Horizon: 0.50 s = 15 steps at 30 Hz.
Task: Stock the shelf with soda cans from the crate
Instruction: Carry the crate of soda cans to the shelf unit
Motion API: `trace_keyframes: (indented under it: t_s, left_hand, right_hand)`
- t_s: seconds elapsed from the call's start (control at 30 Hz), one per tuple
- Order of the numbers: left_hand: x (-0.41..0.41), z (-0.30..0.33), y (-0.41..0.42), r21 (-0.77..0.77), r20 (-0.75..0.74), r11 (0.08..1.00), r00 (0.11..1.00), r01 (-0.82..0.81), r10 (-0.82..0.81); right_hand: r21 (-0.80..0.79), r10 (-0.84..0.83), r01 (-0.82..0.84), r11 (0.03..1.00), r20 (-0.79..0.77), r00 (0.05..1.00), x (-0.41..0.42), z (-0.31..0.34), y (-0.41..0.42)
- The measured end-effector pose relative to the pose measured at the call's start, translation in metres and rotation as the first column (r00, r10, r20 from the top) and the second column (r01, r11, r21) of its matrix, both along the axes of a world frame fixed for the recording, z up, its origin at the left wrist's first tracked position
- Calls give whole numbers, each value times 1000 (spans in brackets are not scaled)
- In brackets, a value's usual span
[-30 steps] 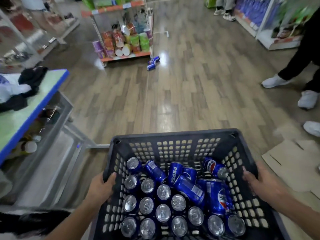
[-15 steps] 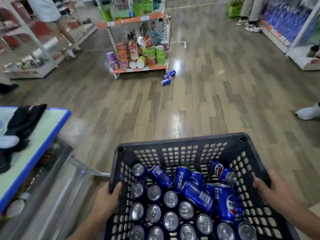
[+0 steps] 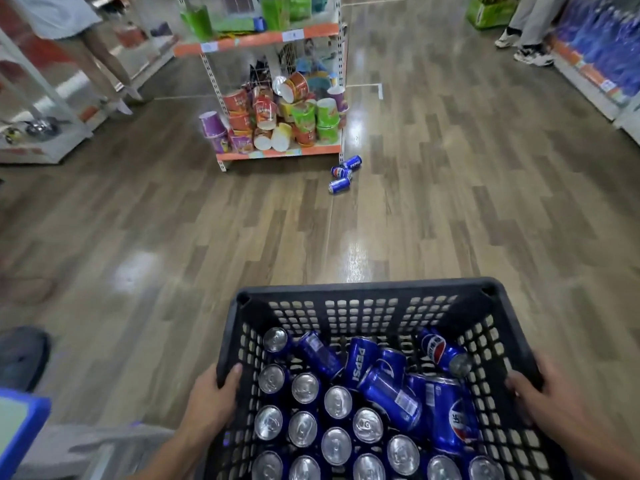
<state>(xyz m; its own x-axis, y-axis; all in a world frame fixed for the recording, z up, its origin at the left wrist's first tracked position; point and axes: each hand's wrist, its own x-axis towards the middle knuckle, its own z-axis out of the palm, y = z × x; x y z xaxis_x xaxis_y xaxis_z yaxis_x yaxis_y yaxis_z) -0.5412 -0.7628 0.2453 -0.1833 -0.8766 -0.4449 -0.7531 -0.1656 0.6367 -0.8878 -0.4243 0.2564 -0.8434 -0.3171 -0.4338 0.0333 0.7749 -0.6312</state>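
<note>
Black plastic crate (image 3: 367,289) fills the lower centre of the frame. Your left hand (image 3: 207,403) and right hand (image 3: 550,407) each grip a side rim. Blue cans (image 3: 337,401) sit inside, some upright, some toppled. Three loose cans (image 3: 341,174) lie on the floor beside the shelf (image 3: 256,41) at upper centre.

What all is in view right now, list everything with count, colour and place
crate: one, black, bottom centre, held by both sides
soda cans: many, blue, in the crate, some upright, some tipped
loose cans: three, blue, on the floor by the shelf
shelf: one, orange-edged, far centre
cup tubs: many, mixed colours, bottom tier
bystanders' legs: top corners
left hand: grips left rim
right hand: grips right rim
</note>
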Motion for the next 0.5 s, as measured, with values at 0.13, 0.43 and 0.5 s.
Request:
trace_keyframes:
  t_s: [0.13, 0.43, 0.5]
  left_hand:
    - [-55, 2, -59, -28, -32, 998, 998, -48, 47]
    - [-162, 18, -194, -55, -75, 993, 992, -104, 100]
    - [-184, 20, -228, -52, -88, 994, 992, -98, 93]
  right_hand:
    - [-68, 38, -37, 997, 9, 999, -57, 12, -87]
    - [-112, 77, -78, 991, -13, 997, -172, 19, -253]
    - [-130, 74, -74, 989, -3, 997, -191, 17, -288]
